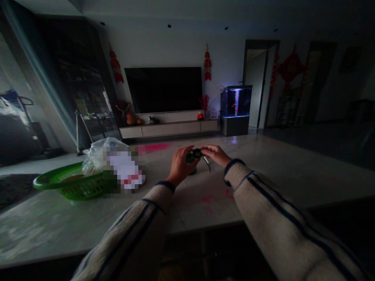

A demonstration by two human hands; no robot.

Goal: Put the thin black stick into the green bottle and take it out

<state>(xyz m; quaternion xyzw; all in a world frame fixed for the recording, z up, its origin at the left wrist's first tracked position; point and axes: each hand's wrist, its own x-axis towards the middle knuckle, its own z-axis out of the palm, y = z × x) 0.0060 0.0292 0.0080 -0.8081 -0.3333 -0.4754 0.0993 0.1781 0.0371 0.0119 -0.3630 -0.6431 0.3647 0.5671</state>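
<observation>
Both hands work together over the middle of the counter [187,210], near its far edge, and the step in hand seems to be the handling of one small object. The left hand [180,166] is curled, and its fingers [187,158] wrap around a green piece [190,158]. The right hand [212,154] lies almost flat with the fingers close together, and the fingertips [202,149] reach to a small round black part [197,153] on top of the green piece. I cannot tell if they truly pinch it. One thin white strip [206,159] and one dark wire [209,166] come out from the object, below the right hand. Any next move seems to need the left hand's firm hold on this object.

Near the left edge of the counter stands one green plastic basket [74,187], with one clear plastic bag [98,158] in it or against it. Just beside is one white package [125,168], blurred too much to read. Red stains [155,147] mark the counter surface. Farther away are one dark television [162,89] and one lit fish tank [236,102].
</observation>
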